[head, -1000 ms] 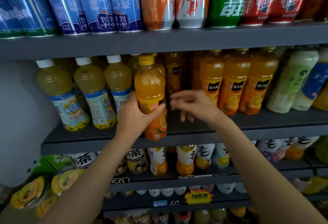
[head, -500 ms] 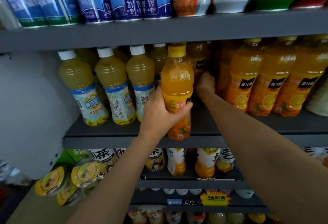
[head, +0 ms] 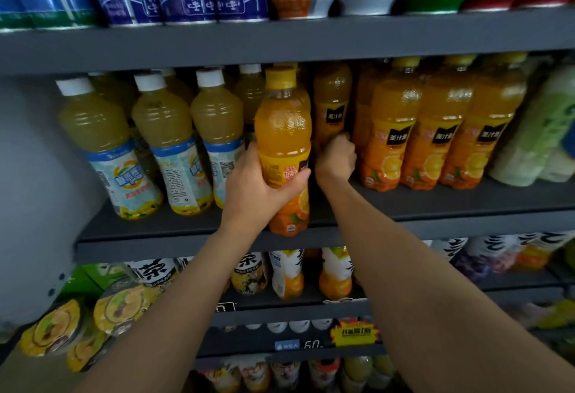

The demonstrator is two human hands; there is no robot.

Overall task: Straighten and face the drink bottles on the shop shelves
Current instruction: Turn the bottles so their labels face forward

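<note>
Orange bottle [head: 282, 131] gripped by left hand [head: 261, 193] fingers, right hand [head: 336, 156] curled on rear bottle [head: 331, 106], white-capped bottles [head: 155, 143] beside

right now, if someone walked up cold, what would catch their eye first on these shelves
First, the orange juice bottle gripped by the left hand in front of the middle shelf, its label turned partly sideways. Just right of it, the right hand reaches back to a second orange bottle deeper in the row. Flanking them stand white-capped yellow bottles on the left and front-facing orange bottles on the right.
</note>
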